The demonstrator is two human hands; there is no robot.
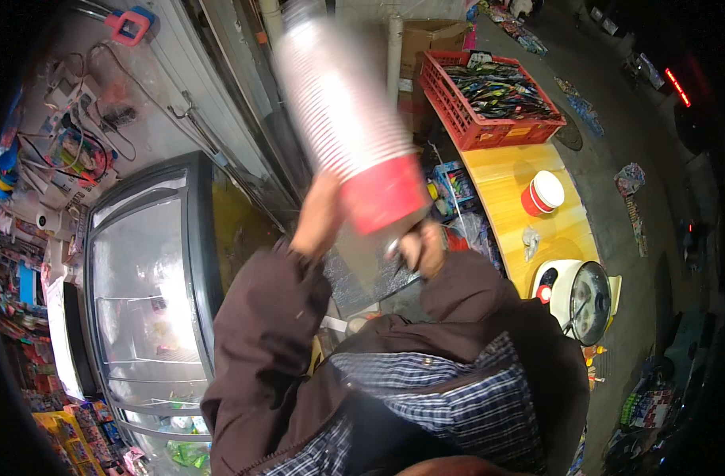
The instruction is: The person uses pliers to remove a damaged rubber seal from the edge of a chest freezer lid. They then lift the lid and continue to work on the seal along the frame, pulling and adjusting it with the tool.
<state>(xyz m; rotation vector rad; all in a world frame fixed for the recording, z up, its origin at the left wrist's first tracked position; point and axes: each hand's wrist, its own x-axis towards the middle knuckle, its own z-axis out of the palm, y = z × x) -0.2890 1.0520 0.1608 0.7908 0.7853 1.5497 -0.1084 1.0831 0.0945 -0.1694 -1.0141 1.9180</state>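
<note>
A long stack of cups [347,119] is held out in front of the body, between the two hands. It is tilted, its far end carried toward the upper left of the view and blurred by motion. Pale, ribbed rims are shown along most of its length, and its near end is formed by a plain red section. The left grip [321,210] is set against the left side of the stack, where the ribbed part meets the red; it is closed around that side, so most of the length lies beyond it. The right grip [423,247] is placed just beside the lower right corner of the red end, with fingers curled; whether the stack itself is clasped there cannot be told because of blur. To the right, well apart from both hands, a yellow surface [501,202] is occupied by a red crate [521,133] filled with small packets, a red-and-white container [548,189] and a cream-coloured cooker [562,292] with a glass lid.
</note>
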